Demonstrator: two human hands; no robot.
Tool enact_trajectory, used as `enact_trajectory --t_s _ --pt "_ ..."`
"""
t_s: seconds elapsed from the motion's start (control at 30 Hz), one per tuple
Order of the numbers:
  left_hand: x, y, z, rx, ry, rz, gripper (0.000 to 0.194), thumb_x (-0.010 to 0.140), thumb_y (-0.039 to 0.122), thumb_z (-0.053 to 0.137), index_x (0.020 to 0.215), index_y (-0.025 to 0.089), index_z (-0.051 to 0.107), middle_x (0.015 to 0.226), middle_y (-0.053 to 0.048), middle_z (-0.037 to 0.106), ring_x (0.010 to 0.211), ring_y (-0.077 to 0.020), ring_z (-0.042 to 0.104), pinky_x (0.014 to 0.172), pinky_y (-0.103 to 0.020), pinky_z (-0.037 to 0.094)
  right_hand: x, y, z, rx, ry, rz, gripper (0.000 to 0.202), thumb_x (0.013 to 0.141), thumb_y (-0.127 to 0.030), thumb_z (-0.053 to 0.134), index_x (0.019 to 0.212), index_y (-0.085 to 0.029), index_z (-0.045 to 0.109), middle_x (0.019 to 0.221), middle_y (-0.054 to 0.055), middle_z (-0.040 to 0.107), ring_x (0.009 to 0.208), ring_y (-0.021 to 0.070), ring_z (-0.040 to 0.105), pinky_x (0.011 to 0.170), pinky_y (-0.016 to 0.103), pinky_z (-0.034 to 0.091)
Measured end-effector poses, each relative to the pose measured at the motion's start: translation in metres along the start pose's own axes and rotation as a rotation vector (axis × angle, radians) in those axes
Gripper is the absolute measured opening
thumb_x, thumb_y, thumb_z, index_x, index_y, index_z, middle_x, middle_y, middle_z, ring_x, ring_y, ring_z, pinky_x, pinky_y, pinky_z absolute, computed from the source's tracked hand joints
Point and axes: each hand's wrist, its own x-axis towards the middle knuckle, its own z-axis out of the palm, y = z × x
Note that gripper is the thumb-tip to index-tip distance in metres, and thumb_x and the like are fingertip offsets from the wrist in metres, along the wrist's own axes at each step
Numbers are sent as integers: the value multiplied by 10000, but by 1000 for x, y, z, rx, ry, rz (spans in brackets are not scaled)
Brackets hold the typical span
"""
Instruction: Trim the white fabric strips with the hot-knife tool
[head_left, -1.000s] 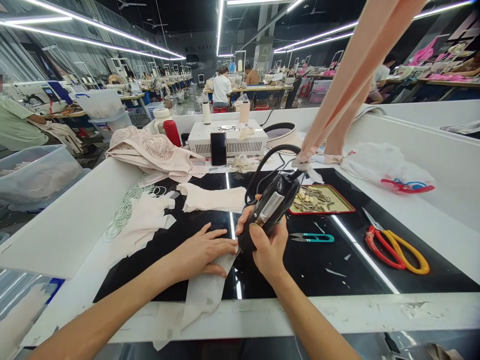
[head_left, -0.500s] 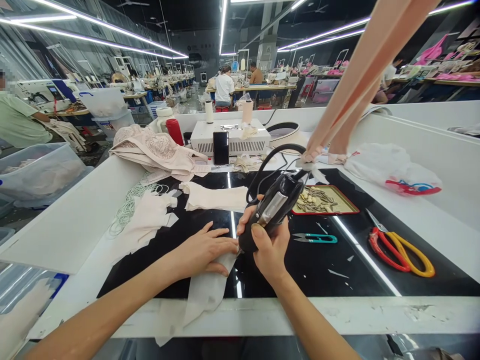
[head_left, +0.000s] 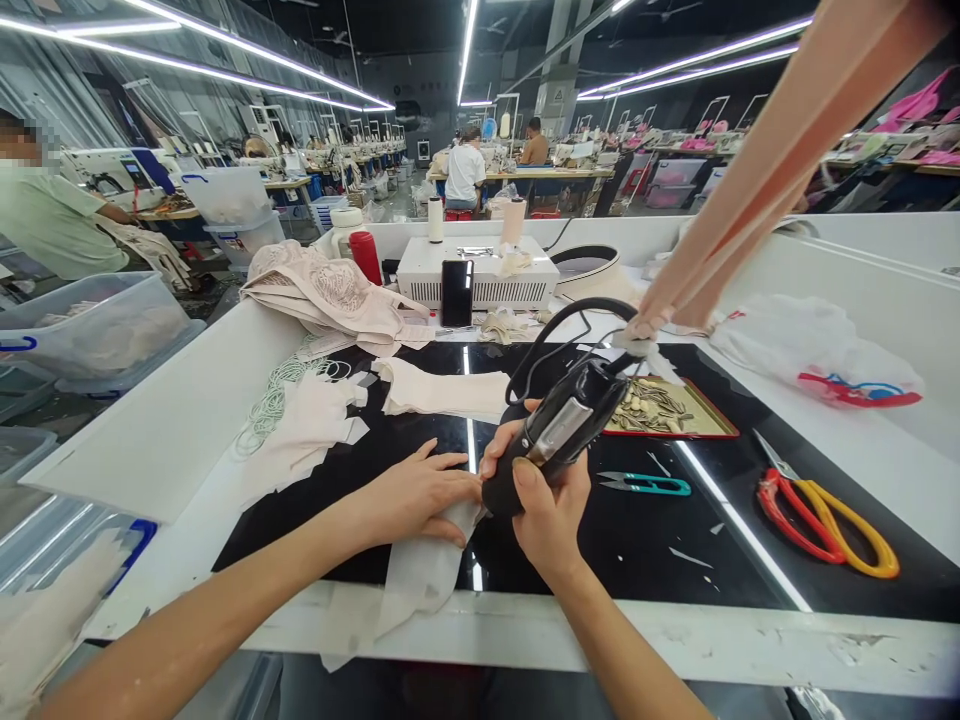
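Observation:
My right hand [head_left: 551, 510] is wrapped round a black handheld power tool [head_left: 559, 430], which tilts up to the right. A black cable and peach fabric straps [head_left: 742, 200] run up from its top end. Fingers spread, my left hand [head_left: 420, 497] presses a thin white fabric piece [head_left: 424, 575] onto the black work surface [head_left: 330, 530]. Its fingertips lie right beside the tool's lower end, where the contact with the fabric is hidden. Behind the hands is a cream fabric stack [head_left: 446, 391]; more pale pieces [head_left: 304, 425] lie at the left.
Teal snips [head_left: 649, 484], red-and-yellow scissors [head_left: 832, 515] and a tray [head_left: 720, 425] are at the right. A white plastic bag [head_left: 810, 345], a phone [head_left: 457, 293], lace garments [head_left: 322, 285] and a red bottle [head_left: 365, 257] stand or lie farther back. A person in green [head_left: 56, 220] is at far left.
The whole view has shifted, so the table's things appear a little farther right. My left hand still lies on the fabric and my right hand still holds the tool.

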Motion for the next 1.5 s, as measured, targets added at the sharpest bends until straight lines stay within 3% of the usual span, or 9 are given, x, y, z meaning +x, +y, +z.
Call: enact_trajectory --t_s 0.37,0.6,0.67,0.77,0.83,0.97,1.07,1.23,1.5 --pt "2 1 -3 -29 -71 -28 580 917 354 793 1434 276 541 1538 -96 555 1517 -395 389 1202 -779 254 -12 -5 7 74 6 61 467 877 -407 787 1270 -294 561 885 -19 695 622 121 642 612 279 549" --pt "-6 1 3 -27 49 14 696 859 404 845 1447 256 504 1558 -100 530 1509 -364 403 1227 -686 304 -10 -8 6 35 -4 28 433 894 -397 774 1265 -290 578 877 -23 692 641 122 654 629 288 561" --pt "-16 8 9 -1 188 -29 595 880 369 831 1381 210 552 1466 -107 594 1402 -314 517 1182 -553 424 -7 -12 4 35 -10 22 470 889 -399 782 1293 -289 570 879 -22 690 650 127 660 621 288 565" --pt "-34 27 21 113 343 -209 216 974 238 718 1164 176 636 1127 -64 677 1030 -227 647 912 -377 563 -3 -21 -1 7 -21 5 480 888 -370 788 1308 -292 568 882 -21 695 667 128 668 630 290 578" --pt "-43 41 32 215 322 -265 35 1011 180 625 1039 178 645 955 -37 646 874 -216 629 796 -360 559 2 -27 -3 -54 -32 -14 443 873 -341 807 1258 -287 593 899 -15 707 698 134 683 650 291 590" --pt "-53 54 46 304 293 -271 109 989 105 586 1054 173 639 957 -42 631 849 -225 632 777 -379 569 13 -39 0 -205 -58 -29 446 782 -299 890 1147 -260 639 927 2 724 775 159 713 659 279 601" --pt "-54 48 42 233 319 -168 274 946 3 588 1148 183 633 1113 -49 670 998 -214 661 894 -357 577 17 -43 7 -222 2 -52 456 767 -248 894 1145 -254 638 908 -10 715 735 151 699 668 293 611" --pt "-54 29 28 117 325 47 255 992 14 555 1160 178 655 1196 -47 717 1164 -195 661 1085 -351 523 8 -39 7 -200 40 -37 392 839 -187 815 1170 -257 617 890 -13 695 690 139 674 639 298 599" --pt "-33 8 27 63 384 6 342 969 -8 532 1256 138 648 1295 -119 683 1183 -207 669 1003 -329 602 -11 -36 -11 -122 -11 -7 371 888 -252 779 1218 -263 610 876 1 662 696 146 659 634 315 591"
